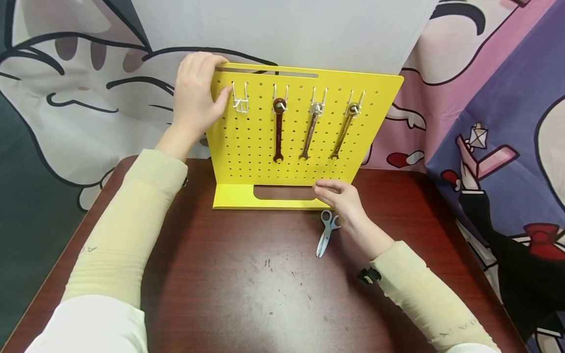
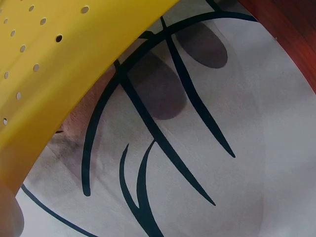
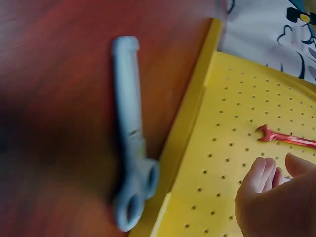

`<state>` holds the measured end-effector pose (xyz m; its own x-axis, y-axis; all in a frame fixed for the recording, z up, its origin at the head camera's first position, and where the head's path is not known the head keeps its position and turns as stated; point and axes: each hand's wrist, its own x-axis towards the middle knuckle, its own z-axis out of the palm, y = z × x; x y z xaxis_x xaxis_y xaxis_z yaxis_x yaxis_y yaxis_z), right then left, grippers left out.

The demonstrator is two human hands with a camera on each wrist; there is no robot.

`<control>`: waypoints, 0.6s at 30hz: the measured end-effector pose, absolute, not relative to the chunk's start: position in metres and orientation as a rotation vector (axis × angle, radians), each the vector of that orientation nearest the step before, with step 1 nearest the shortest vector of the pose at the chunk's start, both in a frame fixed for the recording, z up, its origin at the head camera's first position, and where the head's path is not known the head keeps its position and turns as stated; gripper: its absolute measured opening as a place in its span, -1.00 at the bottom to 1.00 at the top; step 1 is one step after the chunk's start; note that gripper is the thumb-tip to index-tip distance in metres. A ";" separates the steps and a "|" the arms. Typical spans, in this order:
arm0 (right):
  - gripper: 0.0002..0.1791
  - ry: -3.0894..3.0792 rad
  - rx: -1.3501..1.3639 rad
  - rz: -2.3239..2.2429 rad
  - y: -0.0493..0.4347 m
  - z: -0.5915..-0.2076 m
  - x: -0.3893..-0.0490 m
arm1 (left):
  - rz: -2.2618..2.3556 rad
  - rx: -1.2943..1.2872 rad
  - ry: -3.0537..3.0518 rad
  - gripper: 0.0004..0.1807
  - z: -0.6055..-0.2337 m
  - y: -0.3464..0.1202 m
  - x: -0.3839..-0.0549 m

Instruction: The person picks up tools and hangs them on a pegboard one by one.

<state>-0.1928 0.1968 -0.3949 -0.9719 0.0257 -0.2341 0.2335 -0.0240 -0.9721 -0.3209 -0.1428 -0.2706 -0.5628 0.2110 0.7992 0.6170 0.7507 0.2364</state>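
At the upper left corner of a yellow pegboard (image 1: 251, 171), my left hand (image 1: 196, 90) grips the edge, its thumb on the front face. In the left wrist view only a bit of that hand shows beside the pegboard (image 2: 49, 89). My right hand (image 1: 345, 202) is by the board's lower right base, fingers loosely extended and holding nothing. Just below it, blue-grey scissors (image 1: 324, 238) lie on the table. A red wrench (image 1: 278, 132), a silver wrench (image 1: 310, 131) and a gold-toned wrench (image 1: 342, 133) hang from white hooks on the board.
A white hook (image 1: 241, 104) at the board's left bears no tool. The board's base stands on a dark red-brown table (image 1: 247, 274). Cartoon-printed cloth (image 1: 84, 113) and a white panel (image 1: 287, 34) stand behind it, with more printed cloth at the right.
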 end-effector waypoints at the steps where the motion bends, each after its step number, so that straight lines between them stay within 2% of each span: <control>1: -0.45 2.085 0.282 -2.122 0.201 -0.397 -0.191 | -0.645 -0.619 -2.143 -0.58 -0.271 -0.143 -0.321; 11: -0.41 2.182 0.333 -1.965 0.241 -0.416 -0.173 | -0.641 -0.621 -2.143 -0.59 -0.271 -0.143 -0.321; 18: -0.46 2.307 0.279 -1.750 0.265 -0.432 -0.170 | -0.650 -0.621 -2.148 -0.59 -0.270 -0.144 -0.320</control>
